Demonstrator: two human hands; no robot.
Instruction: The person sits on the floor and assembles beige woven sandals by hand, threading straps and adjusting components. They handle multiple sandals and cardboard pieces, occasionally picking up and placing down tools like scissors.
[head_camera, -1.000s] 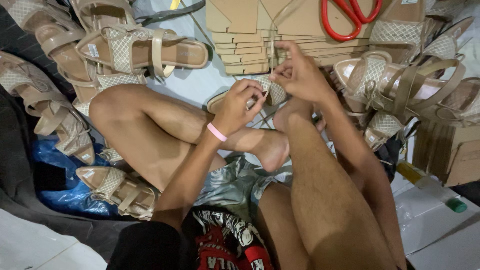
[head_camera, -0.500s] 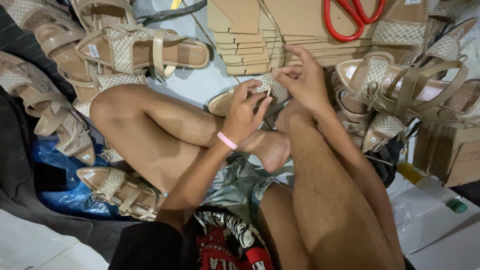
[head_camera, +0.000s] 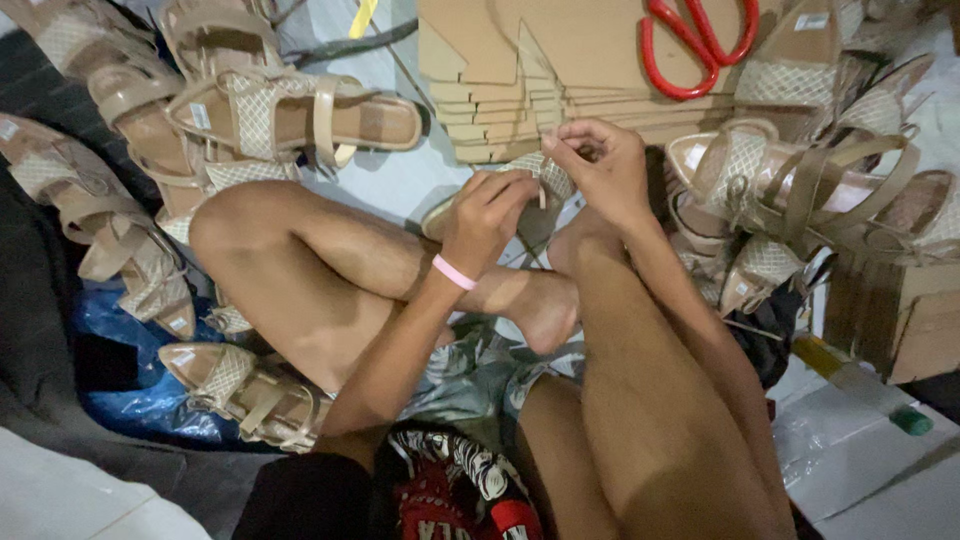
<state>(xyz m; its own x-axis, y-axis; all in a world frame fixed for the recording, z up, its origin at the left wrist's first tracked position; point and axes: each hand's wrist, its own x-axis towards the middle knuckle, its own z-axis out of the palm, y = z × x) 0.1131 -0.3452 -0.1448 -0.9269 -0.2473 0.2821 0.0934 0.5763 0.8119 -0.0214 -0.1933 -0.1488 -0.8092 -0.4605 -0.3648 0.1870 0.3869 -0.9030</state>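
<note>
Hands working one beige sandal among piles of the same

Seen from above, a person sits cross-legged on the floor (head_camera: 400, 185), knees bare. Both hands meet over one beige sandal (head_camera: 520, 190) with a woven, lattice-patterned strap, which lies just past the crossed legs, near the middle of the view. The left hand (head_camera: 485, 220), with a pink band (head_camera: 455, 272) at the wrist, is curled closed around the sandal's strap. The right hand (head_camera: 600, 170) pinches the same strap between narrow fingertips, touching the left hand's fingers.

A stack of flat cardboard cut-outs (head_camera: 520, 60) sits at the floor's far edge, too many layers to count. One pair of red-handled scissors (head_camera: 700, 45) lies on top of it.

Matching sandals lie heaped on both sides: at least six on the left (head_camera: 290, 115), about six in a tangle on the right (head_camera: 800, 180); exact numbers are hard to tell. One more sandal (head_camera: 240, 395) rests on a blue plastic bag (head_camera: 130, 330) at the near left. One brown cardboard box (head_camera: 900, 310) stands at the right edge; its contents are hidden.
</note>
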